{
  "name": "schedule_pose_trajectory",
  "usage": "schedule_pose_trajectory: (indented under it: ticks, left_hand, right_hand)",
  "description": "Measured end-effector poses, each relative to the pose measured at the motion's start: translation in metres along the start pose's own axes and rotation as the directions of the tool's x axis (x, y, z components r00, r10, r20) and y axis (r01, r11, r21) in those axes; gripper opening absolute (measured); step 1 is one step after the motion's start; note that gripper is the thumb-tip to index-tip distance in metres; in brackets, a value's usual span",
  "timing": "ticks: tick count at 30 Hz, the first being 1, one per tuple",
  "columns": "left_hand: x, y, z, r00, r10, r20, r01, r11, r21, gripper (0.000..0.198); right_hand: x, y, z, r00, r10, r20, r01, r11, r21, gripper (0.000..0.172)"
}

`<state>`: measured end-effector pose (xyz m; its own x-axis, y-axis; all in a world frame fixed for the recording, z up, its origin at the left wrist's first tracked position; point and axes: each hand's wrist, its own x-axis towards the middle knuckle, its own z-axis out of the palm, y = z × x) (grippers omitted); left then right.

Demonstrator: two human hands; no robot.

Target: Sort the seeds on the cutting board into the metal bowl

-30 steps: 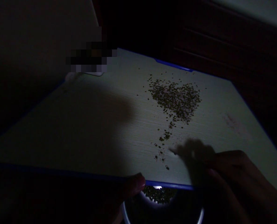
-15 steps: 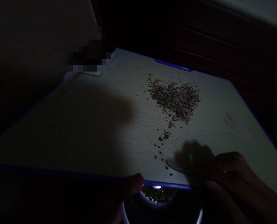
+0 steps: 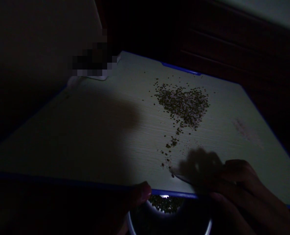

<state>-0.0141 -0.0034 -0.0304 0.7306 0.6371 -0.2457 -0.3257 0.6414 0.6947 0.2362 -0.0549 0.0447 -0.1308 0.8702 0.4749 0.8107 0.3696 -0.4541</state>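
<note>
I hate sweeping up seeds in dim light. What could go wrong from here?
The thin tool in the right hand might flick the seed by its tip past the round container under the blue edge of the board. If the left hand at that edge tipped the board, the seed patch might slide. The shadow beside the tool could hide stray seeds.

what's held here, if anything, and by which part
Right hand: thin tool, by the end away from its tip. Left hand: thumb on the blue edge; grip underneath can't be told.
</note>
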Motion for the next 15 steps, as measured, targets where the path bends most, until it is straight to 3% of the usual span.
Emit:
schedule_pose_trajectory:
  ticks: [3, 9, 12, 15]
  left_hand:
    - [-0.001, 0.001, -0.002, 0.999, -0.015, 0.037, 0.015, 1.000, -0.002, 0.045]
    - [-0.005, 0.001, 0.006, 1.000, -0.014, -0.028, 0.013, 1.000, -0.012, 0.045]
    - [-0.007, -0.001, 0.010, 0.998, 0.006, -0.056, -0.006, 1.000, -0.009, 0.047]
    - [-0.007, -0.005, 0.006, 0.993, 0.025, -0.113, -0.023, 1.000, 0.016, 0.044]
  right_hand:
    - [-0.001, 0.003, -0.004, 1.000, 0.008, -0.009, -0.007, 1.000, 0.029, 0.013]
    - [0.005, 0.008, -0.012, 0.976, -0.115, 0.185, 0.111, 0.993, 0.030, 0.028]
    - [0.004, 0.006, -0.007, 0.993, -0.082, 0.087, 0.078, 0.996, 0.039, 0.014]
    - [0.003, 0.005, -0.005, 0.997, -0.061, 0.044, 0.060, 0.998, 0.030, 0.013]
